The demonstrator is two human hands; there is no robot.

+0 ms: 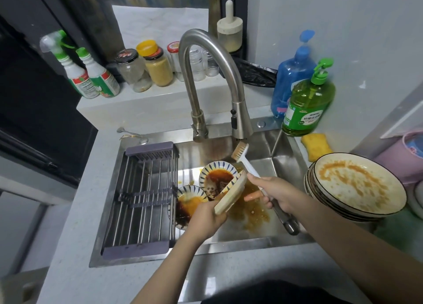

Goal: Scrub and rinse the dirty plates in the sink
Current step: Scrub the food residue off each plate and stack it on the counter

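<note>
Here, over the sink, my left hand grips a tilted plate; my right hand clasps the brush; stacked plates right, rack left.

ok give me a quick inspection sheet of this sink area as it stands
surface: steel sink smeared with orange sauce; grey counter around it.
job's things: tilted plate held over the sink; two patterned bowls with dark sauce; stack of dirty plates on the right; faucet, no water seen.
clutter: drying rack, yellow sponge, green soap bottle, jars, spray bottles.
grippers: left hand grips the plate; right hand holds dish brush.
cables: nothing seen.
surroundings: dark window, white wall.
</note>
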